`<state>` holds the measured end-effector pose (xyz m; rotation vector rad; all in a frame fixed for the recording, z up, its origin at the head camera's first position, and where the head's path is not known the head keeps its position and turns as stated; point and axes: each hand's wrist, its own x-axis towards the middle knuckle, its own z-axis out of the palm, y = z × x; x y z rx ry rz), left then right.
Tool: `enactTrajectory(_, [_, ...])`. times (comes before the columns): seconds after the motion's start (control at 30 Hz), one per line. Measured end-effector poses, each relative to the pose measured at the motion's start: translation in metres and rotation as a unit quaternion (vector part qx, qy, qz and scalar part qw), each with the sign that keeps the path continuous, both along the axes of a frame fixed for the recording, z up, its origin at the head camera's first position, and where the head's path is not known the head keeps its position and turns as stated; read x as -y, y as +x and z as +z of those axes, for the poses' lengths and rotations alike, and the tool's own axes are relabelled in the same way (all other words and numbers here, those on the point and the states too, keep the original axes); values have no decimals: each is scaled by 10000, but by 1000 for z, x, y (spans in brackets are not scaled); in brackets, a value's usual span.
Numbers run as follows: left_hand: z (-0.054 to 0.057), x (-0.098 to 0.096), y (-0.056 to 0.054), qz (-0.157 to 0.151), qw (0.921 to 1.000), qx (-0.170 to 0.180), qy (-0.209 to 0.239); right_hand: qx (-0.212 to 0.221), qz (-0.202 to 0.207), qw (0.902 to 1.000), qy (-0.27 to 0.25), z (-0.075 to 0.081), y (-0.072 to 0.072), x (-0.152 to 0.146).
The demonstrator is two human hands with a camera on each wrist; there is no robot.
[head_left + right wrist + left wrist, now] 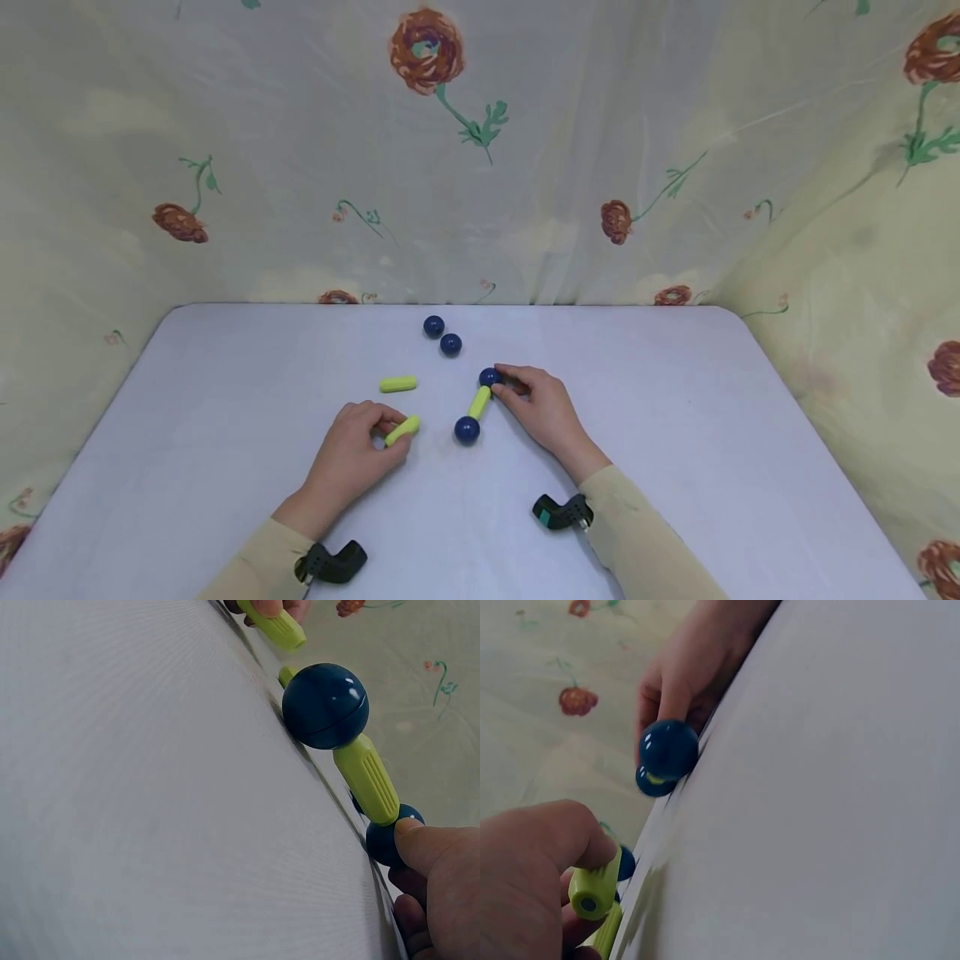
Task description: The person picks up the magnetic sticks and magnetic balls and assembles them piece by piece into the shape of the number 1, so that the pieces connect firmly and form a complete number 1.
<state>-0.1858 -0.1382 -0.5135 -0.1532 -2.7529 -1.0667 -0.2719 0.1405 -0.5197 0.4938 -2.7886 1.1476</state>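
My left hand (358, 450) pinches a yellow-green ribbed rod (402, 430) between thumb and fingers; its near end shows a dark round tip in the left wrist view. To the right, my right hand (543, 412) grips a dark blue ball (490, 377) at the far end of a joined piece. A second yellow-green rod (480, 402) links that ball to another blue ball (467, 430) nearer me. The left hand's rod is apart from this joined piece. Beyond the left hand, a loose yellow-green rod (398, 383) lies on the table.
Two loose blue balls, one (433, 326) behind the other (451, 344), sit near the back edge of the white table (225, 375). Flower-patterned cloth (300, 150) hangs behind and beside the table. Each wrist wears a black device (333, 562).
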Motion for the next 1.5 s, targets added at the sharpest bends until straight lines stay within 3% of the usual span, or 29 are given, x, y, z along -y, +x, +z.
enactTrajectory(0.6, [0,-30,15,-195,9997,159,-81,-9,-77,10000,-7,-2,-2,-5])
enactTrajectory(1.13, [0,-28,19,-188,9995,160,-217,-19,-71,9999,-83,-5,-1,0])
enactTrajectory(1.5, [-3,-28,19,-252,9993,-137,-238,-7,-65,9999,-154,-4,1,0])
